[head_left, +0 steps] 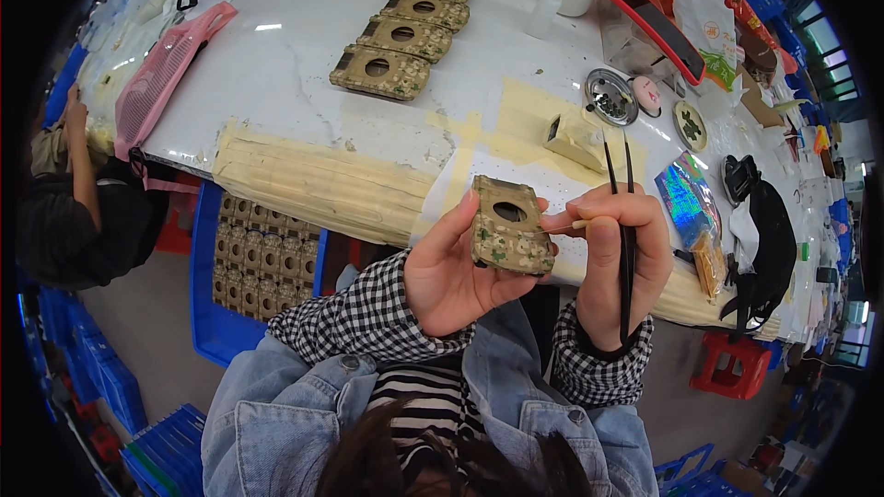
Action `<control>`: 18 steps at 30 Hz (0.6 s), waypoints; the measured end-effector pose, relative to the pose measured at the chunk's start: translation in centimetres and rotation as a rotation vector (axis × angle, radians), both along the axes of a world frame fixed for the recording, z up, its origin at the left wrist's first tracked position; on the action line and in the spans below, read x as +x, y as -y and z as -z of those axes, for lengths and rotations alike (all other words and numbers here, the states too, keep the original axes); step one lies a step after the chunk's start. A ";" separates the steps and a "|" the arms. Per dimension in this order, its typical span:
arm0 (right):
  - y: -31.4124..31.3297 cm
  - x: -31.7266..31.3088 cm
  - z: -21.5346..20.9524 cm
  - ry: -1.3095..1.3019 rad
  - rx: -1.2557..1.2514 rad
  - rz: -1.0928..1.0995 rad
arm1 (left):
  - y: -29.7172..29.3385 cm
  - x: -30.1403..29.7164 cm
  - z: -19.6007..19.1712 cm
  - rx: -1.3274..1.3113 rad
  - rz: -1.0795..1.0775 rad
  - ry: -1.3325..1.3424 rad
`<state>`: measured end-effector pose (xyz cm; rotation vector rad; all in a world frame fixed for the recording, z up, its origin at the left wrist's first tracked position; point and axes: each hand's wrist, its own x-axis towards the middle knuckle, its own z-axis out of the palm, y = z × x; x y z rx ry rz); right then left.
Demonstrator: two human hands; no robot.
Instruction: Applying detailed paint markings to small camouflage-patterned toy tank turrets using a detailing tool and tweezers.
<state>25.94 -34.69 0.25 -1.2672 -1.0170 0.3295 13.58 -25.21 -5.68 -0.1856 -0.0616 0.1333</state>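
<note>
Within the left hand (447, 267), a tilted camouflage case (512, 235)

Thumb and fingers grip the case's edges. Just right of that grip, the right hand (622, 258) pinches a pale stick (578, 224) close to the case and carries black tweezers (627, 262), points spread. Beyond the grip stands a beige block (582, 142); reaching forward could knock it with the tweezers. Too hard a push from the stick might dislodge the case. The stick's tip is too fine to make out; the case's underside is hidden.

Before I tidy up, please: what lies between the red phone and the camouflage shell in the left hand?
A round metal dish and a small cream box, as the head view shows.
</note>
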 end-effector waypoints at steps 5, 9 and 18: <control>-0.5 1.4 -0.5 -0.082 0.069 0.189 | -0.7 -0.1 0.0 0.052 0.022 0.077; -0.6 5.3 0.2 0.380 0.017 0.567 | -0.8 -0.5 -0.1 0.036 -0.030 0.105; -2.7 7.7 1.3 0.836 -0.198 0.617 | -2.9 -2.4 -0.7 0.214 -0.275 0.109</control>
